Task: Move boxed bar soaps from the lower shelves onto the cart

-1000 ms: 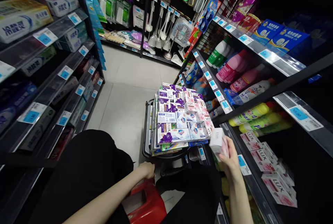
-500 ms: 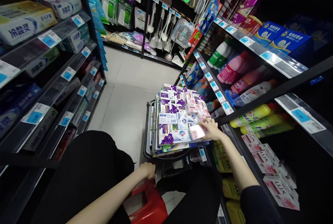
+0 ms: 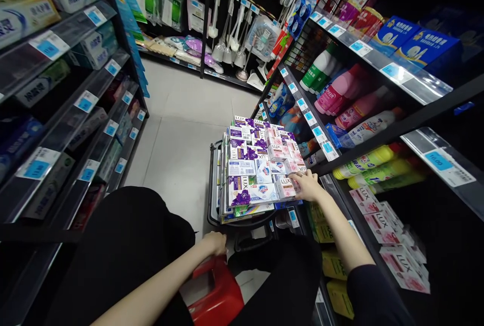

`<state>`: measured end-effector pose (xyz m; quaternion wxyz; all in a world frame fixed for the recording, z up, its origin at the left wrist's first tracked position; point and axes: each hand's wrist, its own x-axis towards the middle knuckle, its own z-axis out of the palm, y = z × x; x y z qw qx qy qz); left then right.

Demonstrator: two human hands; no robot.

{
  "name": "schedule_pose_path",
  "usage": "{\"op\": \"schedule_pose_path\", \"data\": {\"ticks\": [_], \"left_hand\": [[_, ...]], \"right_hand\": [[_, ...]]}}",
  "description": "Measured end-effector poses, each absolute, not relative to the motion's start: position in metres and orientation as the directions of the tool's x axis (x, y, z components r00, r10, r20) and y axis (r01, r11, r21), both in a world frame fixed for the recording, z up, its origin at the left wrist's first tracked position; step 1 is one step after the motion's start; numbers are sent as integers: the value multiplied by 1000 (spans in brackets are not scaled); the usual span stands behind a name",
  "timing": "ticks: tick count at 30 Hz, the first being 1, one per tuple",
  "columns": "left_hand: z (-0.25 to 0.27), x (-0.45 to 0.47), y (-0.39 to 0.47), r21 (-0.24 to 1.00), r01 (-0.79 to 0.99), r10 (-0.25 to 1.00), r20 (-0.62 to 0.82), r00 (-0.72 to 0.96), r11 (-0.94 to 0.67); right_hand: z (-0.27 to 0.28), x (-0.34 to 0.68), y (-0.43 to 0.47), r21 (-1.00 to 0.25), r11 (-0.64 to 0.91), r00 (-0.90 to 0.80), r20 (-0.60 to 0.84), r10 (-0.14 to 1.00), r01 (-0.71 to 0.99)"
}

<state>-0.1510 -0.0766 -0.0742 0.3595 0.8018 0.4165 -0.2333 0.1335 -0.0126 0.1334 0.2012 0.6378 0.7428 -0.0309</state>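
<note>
My right hand point(image 3: 307, 185) is closed on a pink-and-white LUX soap box point(image 3: 284, 187). That box sits at the near right corner of a layer of soap boxes, with its printed face upward. Around it lie purple LUX boxes point(image 3: 239, 191), white-and-blue soap boxes point(image 3: 263, 193) and more pink LUX boxes point(image 3: 278, 151), all on a stack in a black-rimmed cart point(image 3: 210, 179). Down between my knees, my left hand point(image 3: 215, 243) is curled at the top of a red plastic stool point(image 3: 221, 293); its fingertips are partly hidden.
On the right, a shelf point(image 3: 321, 137) carries bottles, with pink LUX packs point(image 3: 381, 226) lower down. Toothpaste boxes fill the left shelf point(image 3: 85, 101). Brushes and cleaning tools hang on the back rack point(image 3: 206, 38). Tiled floor point(image 3: 170, 149) runs between the shelves.
The soap box in my right hand has turned from a pale, shiny face to its LUX-printed face and lies lower among the others. The view has shifted slightly; my left hand stays at the stool.
</note>
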Motion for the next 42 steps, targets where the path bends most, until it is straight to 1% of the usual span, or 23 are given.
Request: {"op": "schedule_pose_path", "data": {"ticks": [3,7,16,32,42], "left_hand": [[-71,-151,-76,350,841,471,-708,526,-412],[-66,-151,-76,328,839,462,-719,519,-434],[-63,-150,-75,309,837,438,-740,510,-451],[-69,-150,-74,329,842,439,-738,512,-428],[-64,-152,-76,348,834,457,-713,532,-427]], "right_hand": [[133,134,-13,200,185,-108,-342,933,962],[133,134,-12,180,176,-105,-347,932,968],[134,133,-11,165,154,-87,-354,931,974],[136,132,-10,167,137,-64,-380,923,976],[135,133,-10,162,133,-63,-377,924,978]]}}
